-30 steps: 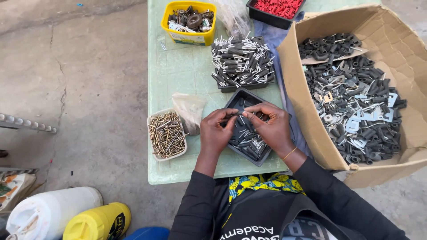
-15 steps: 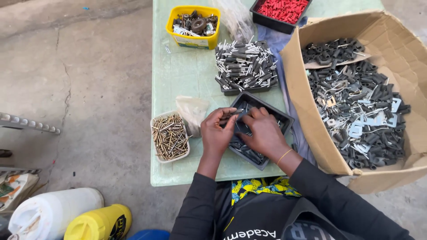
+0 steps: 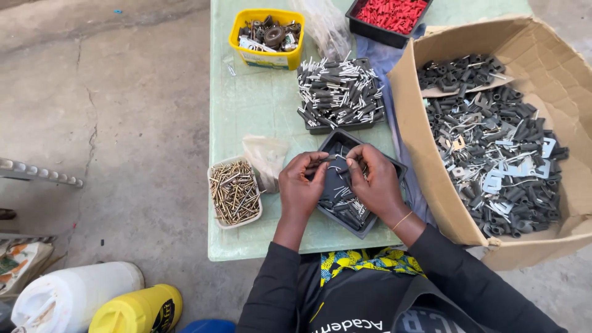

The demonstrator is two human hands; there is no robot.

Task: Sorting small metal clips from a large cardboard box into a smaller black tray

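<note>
1. Head view shows you a pale green counter [image 3: 259, 111] carrying everything, with a big cardboard box [image 3: 419, 123] of grey plastic parts and metal plates on your right.
2. Further up sits a black tray of finished plugs [image 3: 339, 92] with pins in them, a yellow tub [image 3: 266, 37] of mixed hardware, and a black tray of red plugs [image 3: 388, 13].
3. Directly under your hands lies a black work tray [image 3: 339, 191] holding loose dark plugs and pins; just left of it is a small tub of screws [image 3: 234, 192].
4. Your left hand [image 3: 302, 188] is closed in a pinch on one end of a dark plug [image 3: 327, 161], held just above the work tray.
5. Your right hand [image 3: 376, 182] pinches the other end, fingertips nearly meeting the left's; whether it also holds a pin is too small to tell.
6. Judging by this, you are mid-assembly on a single piece. Seating it likely calls for a firm, straight push while your left hand steadies the plug.
</note>
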